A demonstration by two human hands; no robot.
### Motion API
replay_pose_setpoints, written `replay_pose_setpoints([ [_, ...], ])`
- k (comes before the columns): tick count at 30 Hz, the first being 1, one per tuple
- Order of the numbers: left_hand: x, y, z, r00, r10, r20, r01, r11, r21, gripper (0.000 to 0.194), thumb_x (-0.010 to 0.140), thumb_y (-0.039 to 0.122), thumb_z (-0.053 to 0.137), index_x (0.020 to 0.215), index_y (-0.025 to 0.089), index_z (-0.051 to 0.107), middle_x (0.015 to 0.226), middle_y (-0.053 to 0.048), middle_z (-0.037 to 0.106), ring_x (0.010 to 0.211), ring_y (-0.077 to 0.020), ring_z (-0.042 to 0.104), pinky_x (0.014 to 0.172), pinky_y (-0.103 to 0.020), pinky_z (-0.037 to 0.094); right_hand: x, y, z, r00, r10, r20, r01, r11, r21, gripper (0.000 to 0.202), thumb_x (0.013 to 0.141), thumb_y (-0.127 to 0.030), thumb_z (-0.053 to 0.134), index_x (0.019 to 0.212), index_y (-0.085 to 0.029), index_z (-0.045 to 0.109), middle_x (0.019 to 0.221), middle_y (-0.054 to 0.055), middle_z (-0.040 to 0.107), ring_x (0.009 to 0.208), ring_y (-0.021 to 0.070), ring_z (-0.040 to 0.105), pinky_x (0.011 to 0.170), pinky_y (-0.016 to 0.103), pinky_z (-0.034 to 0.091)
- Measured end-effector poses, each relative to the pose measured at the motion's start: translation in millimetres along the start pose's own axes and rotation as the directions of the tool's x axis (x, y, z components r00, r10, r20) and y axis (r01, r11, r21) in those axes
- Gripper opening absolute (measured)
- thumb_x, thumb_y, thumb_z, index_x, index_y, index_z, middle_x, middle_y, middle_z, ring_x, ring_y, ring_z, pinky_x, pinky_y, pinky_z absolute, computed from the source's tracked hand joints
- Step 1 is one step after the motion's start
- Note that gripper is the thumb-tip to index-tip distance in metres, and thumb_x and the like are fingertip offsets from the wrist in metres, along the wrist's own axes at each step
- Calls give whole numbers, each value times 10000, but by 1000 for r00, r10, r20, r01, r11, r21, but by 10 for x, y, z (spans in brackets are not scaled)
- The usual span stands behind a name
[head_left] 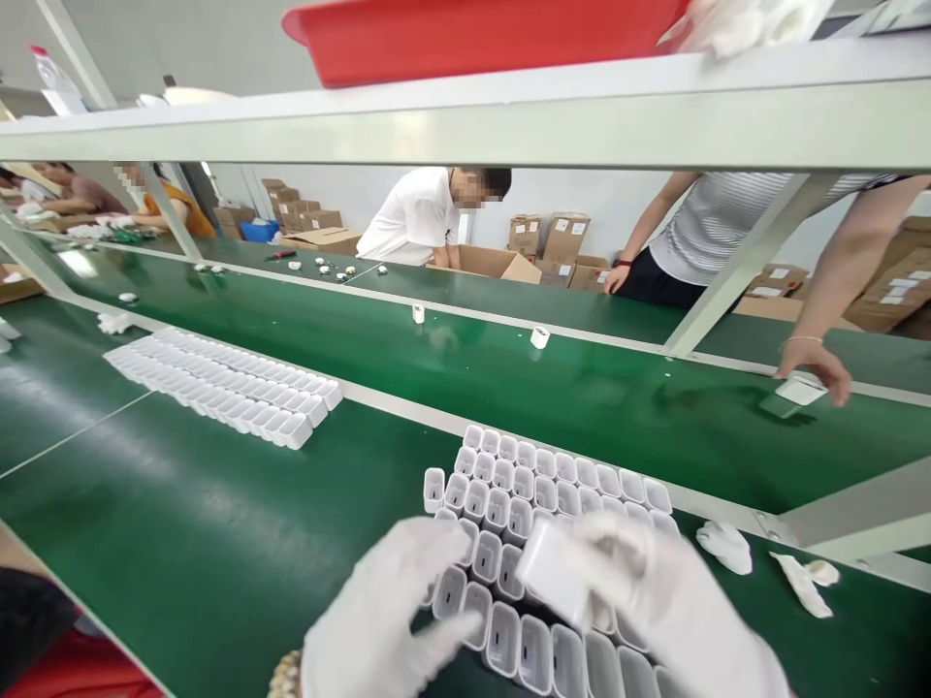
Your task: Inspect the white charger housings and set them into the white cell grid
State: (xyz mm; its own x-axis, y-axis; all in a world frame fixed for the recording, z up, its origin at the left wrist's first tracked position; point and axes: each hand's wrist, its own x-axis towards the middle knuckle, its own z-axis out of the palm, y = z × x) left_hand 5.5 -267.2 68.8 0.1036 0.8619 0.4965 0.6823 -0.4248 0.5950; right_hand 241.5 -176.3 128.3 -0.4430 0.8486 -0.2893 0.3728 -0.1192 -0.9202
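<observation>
In the head view my left hand (389,606), in a white glove, is at the left edge of a block of small white open-topped plastic cases (534,650) standing in rows. Its thumb and fingers are apart with nothing between them, and the fingers hide some cases. My right hand (647,582), gloved too and slightly blurred, grips a white plastic case (557,572) above the rows. That case is tilted, its smooth side toward me. A single case (434,490) stands just off the block's left edge. Dark slots show in the floors of many cases.
More white cases (225,383) stand in rows at the left. A conveyor belt (465,364) runs behind, carrying two small white parts. A co-worker's hand (818,368) holds a white piece above it. Overhead, a shelf (465,126) bears a red tub (480,39). Crumpled gloves (723,546) lie right.
</observation>
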Motion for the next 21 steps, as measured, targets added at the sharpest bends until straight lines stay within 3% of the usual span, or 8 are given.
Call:
replay_pose_setpoints([
  [1,92,-128,-105,999,-25,45,24,999,38,479,850,200,691,1311,302,609,1200,-78,733,1078,-244,712,961,-398,602,128,4,-158,999,-34,-10,35,984,172,288,783,-440,784,651,-217,659,523,-25,627,488,156,620,542,255,543],
  [3,313,-454,-271,988,-122,92,114,990,86,392,828,210,649,1211,288,672,1118,-48,756,978,-236,730,910,-394,613,385,41,-428,998,20,-59,13,858,514,359,704,-368,852,581,-204,558,490,-46,538,432,121,520,439,229,463],
  [6,740,-971,-316,923,-346,165,344,938,41,292,788,299,640,1062,239,722,952,-44,771,820,-232,730,785,-351,614,689,131,-686,993,48,-110,30,789,614,268,786,-371,763,703,-187,587,573,-40,518,457,98,470,399,195,400],
  [9,1147,-1308,-116,879,-410,242,442,892,-95,251,756,400,644,903,212,723,823,-40,749,777,-228,708,758,-329,585,853,235,-803,983,42,-176,70,811,582,200,885,-339,650,784,-178,588,633,-25,528,498,94,485,442,186,425],
  [12,1346,-1446,178,874,-418,247,473,848,-239,341,762,532,616,796,201,689,747,-46,721,742,-226,683,710,-328,564,940,354,-891,966,51,-252,82,868,489,225,942,-346,608,798,-176,574,669,-7,569,504,90,491,447,187,415],
  [16,1322,-1508,414,872,-439,216,487,822,-295,395,747,593,606,779,207,684,736,-53,718,779,-237,684,761,-349,566,1129,505,-1088,904,88,-419,22,968,249,270,993,-380,597,839,-158,601,671,-22,592,514,100,532,474,217,449],
  [21,1278,-1553,376,851,-448,274,520,793,-318,392,682,570,629,823,213,711,849,-65,759,876,-259,711,900,-379,572,1502,635,-1261,764,21,-645,-123,986,-114,227,992,-355,634,1109,-161,647,1017,39,684,796,159,666,703,328,586],
])
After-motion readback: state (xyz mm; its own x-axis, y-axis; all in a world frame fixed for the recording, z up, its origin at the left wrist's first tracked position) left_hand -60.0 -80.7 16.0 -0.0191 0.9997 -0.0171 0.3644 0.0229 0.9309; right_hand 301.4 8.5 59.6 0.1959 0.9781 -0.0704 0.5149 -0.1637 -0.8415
